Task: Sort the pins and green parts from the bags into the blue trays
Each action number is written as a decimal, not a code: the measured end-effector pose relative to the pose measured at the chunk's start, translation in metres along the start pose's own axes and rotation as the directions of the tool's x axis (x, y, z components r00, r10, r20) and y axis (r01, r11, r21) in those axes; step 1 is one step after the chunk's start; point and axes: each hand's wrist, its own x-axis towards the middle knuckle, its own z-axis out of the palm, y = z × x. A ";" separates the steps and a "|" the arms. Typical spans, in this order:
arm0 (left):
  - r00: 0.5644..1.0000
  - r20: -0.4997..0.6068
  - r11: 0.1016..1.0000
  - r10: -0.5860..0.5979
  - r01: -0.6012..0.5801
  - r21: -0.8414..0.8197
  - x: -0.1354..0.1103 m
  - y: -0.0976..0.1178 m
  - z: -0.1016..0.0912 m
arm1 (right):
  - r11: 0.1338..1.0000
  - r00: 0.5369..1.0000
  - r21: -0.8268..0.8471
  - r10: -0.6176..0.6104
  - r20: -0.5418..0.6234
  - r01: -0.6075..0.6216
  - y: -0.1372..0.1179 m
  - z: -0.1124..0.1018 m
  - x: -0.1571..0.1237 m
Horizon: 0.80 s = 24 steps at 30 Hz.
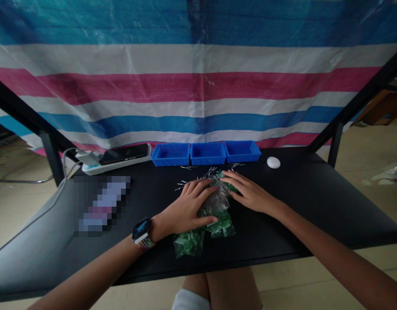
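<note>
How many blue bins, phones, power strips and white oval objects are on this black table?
Blue bins: 3
Phone: 1
Power strip: 1
White oval object: 1
Total: 6

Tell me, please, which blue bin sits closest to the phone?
The leftmost bin, right beside the phone; the middle bin and right bin stand further away.

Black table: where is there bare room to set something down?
The right side, beyond the white oval object and right hand, is bare. Crowded: the middle, with clear bags of green parts, loose metal pins and three blue plastic bins.
</note>
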 end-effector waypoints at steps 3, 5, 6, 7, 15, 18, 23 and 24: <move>0.997 -0.078 0.999 0.016 -0.014 0.030 0.007 0.012 0.012 | 0.998 0.999 0.023 -0.052 0.007 0.052 -0.002 0.005 0.010; 0.990 -0.142 0.998 0.001 0.008 0.057 0.013 0.017 0.017 | 0.997 0.997 0.036 -0.074 0.001 0.074 -0.003 0.006 0.013; 0.984 -0.175 0.998 -0.009 0.021 0.065 0.016 0.018 0.017 | 0.996 0.997 0.044 -0.080 -0.009 0.081 -0.003 0.005 0.013; 0.979 -0.204 0.998 -0.015 0.028 0.064 0.017 0.018 0.016 | 0.995 0.996 0.056 -0.082 -0.026 0.083 -0.002 0.003 0.012; 0.956 0.003 0.956 0.293 -0.293 0.033 -0.023 0.017 -0.027 | 0.995 0.973 0.017 0.103 -0.207 -0.102 0.030 -0.011 0.012; 0.918 0.103 0.916 0.383 -0.392 0.086 -0.036 0.023 -0.021 | 0.988 0.966 -0.058 0.124 -0.227 -0.141 0.040 -0.005 0.019; 0.872 0.146 0.856 0.468 -0.488 0.171 -0.022 0.033 0.007 | 0.987 0.964 -0.106 0.088 -0.250 -0.117 0.054 0.000 0.027; 0.868 0.125 0.847 0.480 -0.496 0.191 -0.016 0.035 0.012 | 0.987 0.965 -0.107 0.088 -0.247 -0.118 0.057 0.000 0.028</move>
